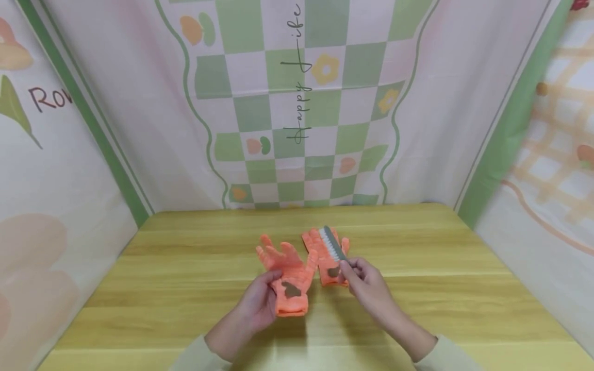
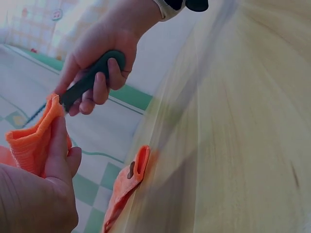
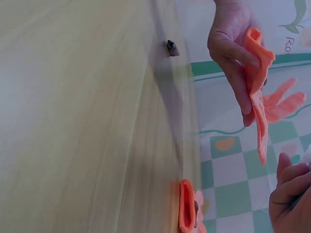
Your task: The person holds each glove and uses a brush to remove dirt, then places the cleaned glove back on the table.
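Observation:
My left hand [image 1: 257,304] grips an orange knit glove [image 1: 297,275] by its cuff side, thumb on top, held up off the table. A brown stain [image 1: 291,289] marks the glove near the cuff, and its fingers point away from me. My right hand [image 1: 368,286] holds a scrubbing brush [image 1: 335,246] by its dark grey-green handle [image 2: 87,82], white bristles facing left. Behind the brush, a second orange glove [image 1: 326,264] lies on the table, also with a brown patch [image 1: 332,272]; brush and right hand partly cover it in the head view.
Both gloves are over a wood-grain table [image 1: 417,299]. A printed curtain [image 1: 287,103] with green checks hangs behind the far edge, with more printed cloth [image 1: 547,206] at the sides. In the right wrist view a small dark object [image 3: 172,48] shows near the table's edge.

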`<state>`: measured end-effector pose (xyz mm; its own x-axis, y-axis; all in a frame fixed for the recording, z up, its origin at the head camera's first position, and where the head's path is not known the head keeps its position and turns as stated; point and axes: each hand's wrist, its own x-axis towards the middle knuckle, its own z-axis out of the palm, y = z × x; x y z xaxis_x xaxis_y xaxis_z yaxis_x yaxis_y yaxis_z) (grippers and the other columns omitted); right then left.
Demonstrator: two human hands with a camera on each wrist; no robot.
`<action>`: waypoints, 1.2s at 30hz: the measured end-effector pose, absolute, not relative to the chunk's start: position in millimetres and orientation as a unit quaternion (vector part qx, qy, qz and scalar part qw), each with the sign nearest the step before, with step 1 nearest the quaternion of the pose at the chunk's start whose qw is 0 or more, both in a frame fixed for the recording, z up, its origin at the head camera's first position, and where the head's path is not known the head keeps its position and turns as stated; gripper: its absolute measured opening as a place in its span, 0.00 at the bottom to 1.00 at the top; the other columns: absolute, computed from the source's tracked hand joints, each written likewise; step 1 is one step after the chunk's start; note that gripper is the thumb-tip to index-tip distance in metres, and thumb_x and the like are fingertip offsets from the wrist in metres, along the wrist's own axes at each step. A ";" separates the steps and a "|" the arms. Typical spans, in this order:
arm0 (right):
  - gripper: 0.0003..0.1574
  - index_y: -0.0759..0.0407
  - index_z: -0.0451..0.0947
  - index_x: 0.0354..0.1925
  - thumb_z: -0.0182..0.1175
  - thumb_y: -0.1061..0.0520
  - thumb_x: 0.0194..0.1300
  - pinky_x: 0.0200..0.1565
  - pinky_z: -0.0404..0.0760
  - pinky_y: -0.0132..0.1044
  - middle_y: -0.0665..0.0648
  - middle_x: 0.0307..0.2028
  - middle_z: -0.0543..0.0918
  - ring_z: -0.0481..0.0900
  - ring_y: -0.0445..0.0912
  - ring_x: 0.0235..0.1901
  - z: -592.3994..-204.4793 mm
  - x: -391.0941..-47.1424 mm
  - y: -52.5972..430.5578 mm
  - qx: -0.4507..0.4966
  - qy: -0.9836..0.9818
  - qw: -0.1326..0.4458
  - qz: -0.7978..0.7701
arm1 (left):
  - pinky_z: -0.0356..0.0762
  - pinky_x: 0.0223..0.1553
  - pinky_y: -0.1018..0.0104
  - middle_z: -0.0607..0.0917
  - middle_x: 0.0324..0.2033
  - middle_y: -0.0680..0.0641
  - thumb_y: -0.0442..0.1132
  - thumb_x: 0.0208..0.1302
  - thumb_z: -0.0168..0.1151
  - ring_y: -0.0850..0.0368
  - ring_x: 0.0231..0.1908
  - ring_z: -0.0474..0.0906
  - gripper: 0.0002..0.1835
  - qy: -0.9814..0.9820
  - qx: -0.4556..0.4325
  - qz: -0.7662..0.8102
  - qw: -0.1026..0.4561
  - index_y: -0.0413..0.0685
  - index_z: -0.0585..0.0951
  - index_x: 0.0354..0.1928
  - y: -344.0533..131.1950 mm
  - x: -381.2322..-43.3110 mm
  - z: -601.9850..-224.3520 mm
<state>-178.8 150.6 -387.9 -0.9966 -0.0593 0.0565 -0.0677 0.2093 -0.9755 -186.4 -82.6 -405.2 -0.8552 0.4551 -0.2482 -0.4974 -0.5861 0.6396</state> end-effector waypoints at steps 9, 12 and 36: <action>0.05 0.56 0.76 0.43 0.55 0.57 0.73 0.15 0.67 0.30 0.48 0.22 0.77 0.65 0.35 0.17 -394.6 -168.0 146.8 0.258 -0.826 0.082 0.494 | 0.78 0.46 0.68 0.85 0.37 0.50 0.39 0.76 0.38 0.62 0.39 0.82 0.14 0.365 -0.028 0.891 0.269 0.39 0.61 0.57 -83.8 -189.1 -403.7; 0.04 0.54 0.75 0.43 0.56 0.56 0.72 0.16 0.67 0.29 0.43 0.21 0.73 0.65 0.33 0.16 -394.1 -167.4 143.1 0.286 -0.840 0.099 0.451 | 0.78 0.44 0.70 0.85 0.35 0.52 0.39 0.76 0.37 0.64 0.36 0.81 0.12 0.367 -0.026 0.891 0.266 0.40 0.64 0.54 -83.1 -190.7 -404.3; 0.20 0.60 0.75 0.44 0.57 0.44 0.70 0.18 0.66 0.27 0.48 0.25 0.79 0.65 0.32 0.17 -400.1 -165.2 139.4 0.299 -0.909 0.108 0.269 | 0.70 0.60 0.58 0.83 0.50 0.40 0.45 0.80 0.29 0.52 0.53 0.78 0.26 0.361 -0.002 0.895 0.263 0.32 0.52 0.68 -81.5 -196.7 -405.6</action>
<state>-165.2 139.4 -400.1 -0.7974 -0.4866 0.3568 -0.6024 0.6765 -0.4237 -196.7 -81.5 -405.6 -0.8617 0.4693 -0.1931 -0.4719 -0.6012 0.6448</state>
